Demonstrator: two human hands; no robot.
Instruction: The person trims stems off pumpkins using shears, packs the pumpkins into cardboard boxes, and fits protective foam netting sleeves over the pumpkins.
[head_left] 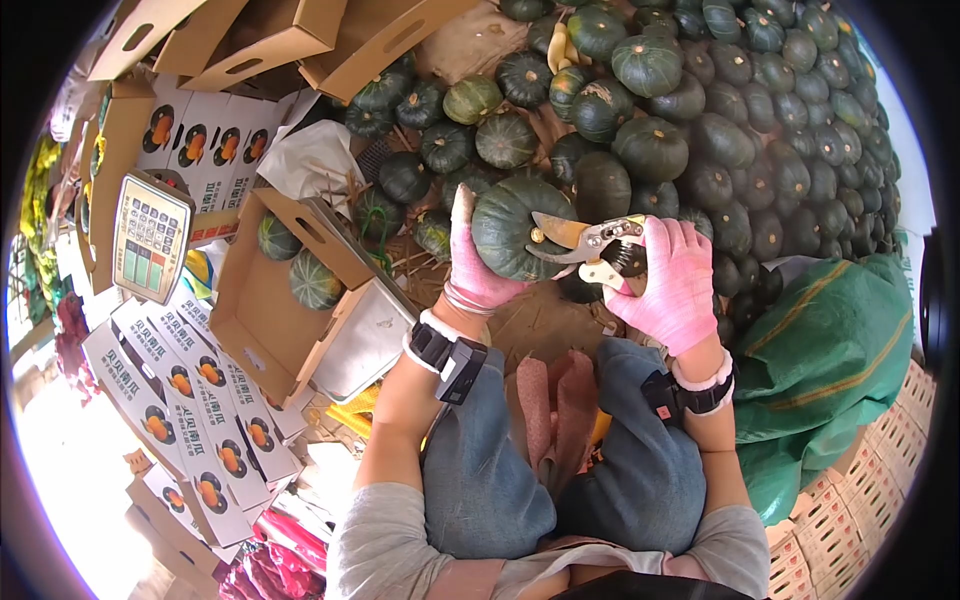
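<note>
A dark green pumpkin (505,215) rests against the palm of my left hand (478,262), which wears a pink glove and grips it from the left and below. My right hand (672,285), also in a pink glove, is wrapped round the handles of pruning shears (605,237). The blades point left and stand apart around the pumpkin's short stem (537,236), over the fruit's right side. Part of the shears' handles is hidden by my right fingers.
A large heap of pumpkins (720,140) fills the back and right. At left, an open carton (262,335) holds two pumpkins beside a weighing scale display (152,238). Printed flat boxes (190,400) lie at lower left. A green sack (825,360) lies at right.
</note>
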